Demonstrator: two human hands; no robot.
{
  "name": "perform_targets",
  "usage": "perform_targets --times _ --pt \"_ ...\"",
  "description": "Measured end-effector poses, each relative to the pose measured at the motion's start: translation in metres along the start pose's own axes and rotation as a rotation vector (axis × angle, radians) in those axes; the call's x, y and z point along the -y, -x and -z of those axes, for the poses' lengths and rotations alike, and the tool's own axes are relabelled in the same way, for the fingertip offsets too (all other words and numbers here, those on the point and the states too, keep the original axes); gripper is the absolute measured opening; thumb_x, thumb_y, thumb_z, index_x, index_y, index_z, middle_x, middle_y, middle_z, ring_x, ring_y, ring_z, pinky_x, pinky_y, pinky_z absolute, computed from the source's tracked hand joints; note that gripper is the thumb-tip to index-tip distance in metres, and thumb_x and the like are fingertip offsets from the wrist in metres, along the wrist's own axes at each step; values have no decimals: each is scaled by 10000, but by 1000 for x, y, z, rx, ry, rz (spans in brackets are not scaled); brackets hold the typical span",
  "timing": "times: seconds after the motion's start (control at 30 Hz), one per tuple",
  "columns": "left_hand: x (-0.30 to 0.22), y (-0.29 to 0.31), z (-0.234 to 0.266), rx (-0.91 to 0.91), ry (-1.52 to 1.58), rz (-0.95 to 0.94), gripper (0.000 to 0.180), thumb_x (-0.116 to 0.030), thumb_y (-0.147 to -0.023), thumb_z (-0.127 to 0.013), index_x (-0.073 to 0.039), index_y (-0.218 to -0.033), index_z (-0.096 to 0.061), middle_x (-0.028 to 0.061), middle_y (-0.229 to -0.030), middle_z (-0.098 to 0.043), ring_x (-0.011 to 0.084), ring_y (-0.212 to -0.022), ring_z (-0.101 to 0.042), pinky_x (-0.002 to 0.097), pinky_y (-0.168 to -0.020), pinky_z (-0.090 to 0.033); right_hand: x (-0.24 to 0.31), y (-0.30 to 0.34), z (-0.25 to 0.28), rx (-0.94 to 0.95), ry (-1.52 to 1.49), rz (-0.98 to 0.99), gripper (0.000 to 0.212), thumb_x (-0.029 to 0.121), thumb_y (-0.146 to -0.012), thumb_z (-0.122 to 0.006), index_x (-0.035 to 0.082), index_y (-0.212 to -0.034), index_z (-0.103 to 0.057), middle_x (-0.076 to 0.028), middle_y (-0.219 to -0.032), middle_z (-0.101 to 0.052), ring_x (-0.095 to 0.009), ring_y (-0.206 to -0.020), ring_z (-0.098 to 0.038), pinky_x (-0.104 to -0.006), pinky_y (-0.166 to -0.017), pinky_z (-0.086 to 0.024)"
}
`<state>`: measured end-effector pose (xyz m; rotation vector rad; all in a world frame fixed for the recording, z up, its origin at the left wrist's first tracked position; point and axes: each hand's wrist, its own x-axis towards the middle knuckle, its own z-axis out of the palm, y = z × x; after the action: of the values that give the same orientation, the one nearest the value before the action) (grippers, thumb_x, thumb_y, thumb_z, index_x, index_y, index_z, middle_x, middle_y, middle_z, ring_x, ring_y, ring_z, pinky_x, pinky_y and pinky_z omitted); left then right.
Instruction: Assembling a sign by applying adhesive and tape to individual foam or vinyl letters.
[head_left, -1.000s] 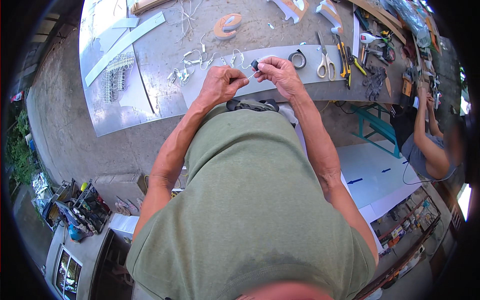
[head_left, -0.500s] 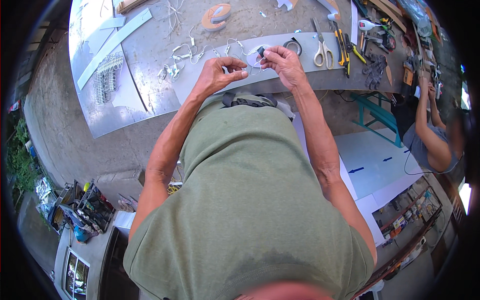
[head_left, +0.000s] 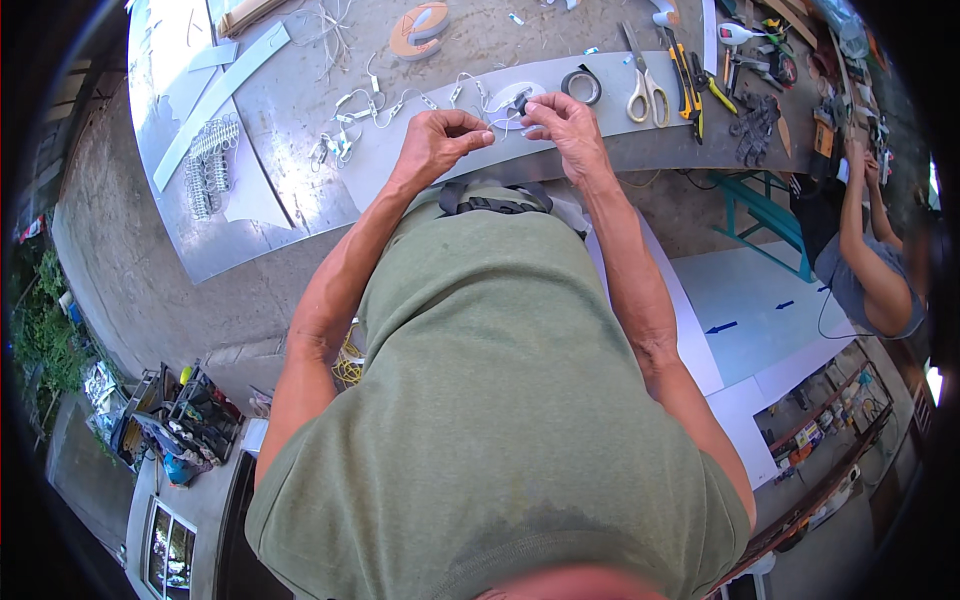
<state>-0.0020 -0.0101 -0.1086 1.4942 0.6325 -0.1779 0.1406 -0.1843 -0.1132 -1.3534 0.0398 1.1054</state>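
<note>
By the surface's near edge (head_left: pixel 630 156), the right hand (head_left: pixel 570 130) pinches a small black piece (head_left: pixel 521 103); whether the left hand (head_left: pixel 436 145) (curled) grips anything, I can't tell.

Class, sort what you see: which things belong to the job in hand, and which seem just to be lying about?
Apparently the job:
Small dark piece, in the right hand
String of small white modules on thin wire, near the left hand

Apparently lying about, untouched:
Steel scissors with cream handles
Crumpled dark grey fabric, possibly gloves
</note>
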Motion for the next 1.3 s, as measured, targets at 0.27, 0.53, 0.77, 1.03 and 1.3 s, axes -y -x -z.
perform_targets --times 0.27,0.53,0.77,1.03,1.3 --pt "13 0 -9 -22 -137 8 205 -164 -803 -834 -11 -929 -785 61 -747 -740 91 -655 -642 258 -608 -525 -7 43 -12 -38 -61 -135 185 143 -905 -708 -6 -1015 -692 -97 -866 -701 -135 -698 -653 -249 -512 -507" --pt "20 6 -19 -5 -189 -30 187 -142 -796 -839 -6 -910 -778 58 -771 -750 84 -678 -651 261 -630 -534 -31 46 -9 -99 -108 -248 152 98 -908 -694 -22 -1000 -670 -90 -822 -675 -120 -641 -619 -238 -489 -490" --pt "19 6 -18 -4 -268 -88 160 -123 -792 -833 -23 -906 -782 67 -780 -757 85 -693 -666 260 -648 -537 -39 39 -9 -124 -170 -321 131 78 -889 -698 -31 -951 -659 -88 -771 -663 -112 -582 -592 -234 -449 -472" --pt "20 2 -11 15 -322 -115 150 -125 -792 -829 -34 -902 -782 66 -769 -754 81 -649 -648 267 -614 -525 -37 26 -9 -75 -140 -362 132 71 -877 -708 -29 -947 -658 -84 -769 -662 -105 -577 -587 -227 -446 -464" --pt "24 -2 -8 27 -288 -156 162 -144 -787 -816 -35 -900 -779 129 -717 -721 156 -579 -651 312 -563 -511 -34 22 -17 -100 -129 -336 122 66 -898 -697 -31 -959 -655 -83 -772 -659 -103 -567 -577 -228 -444 -458"
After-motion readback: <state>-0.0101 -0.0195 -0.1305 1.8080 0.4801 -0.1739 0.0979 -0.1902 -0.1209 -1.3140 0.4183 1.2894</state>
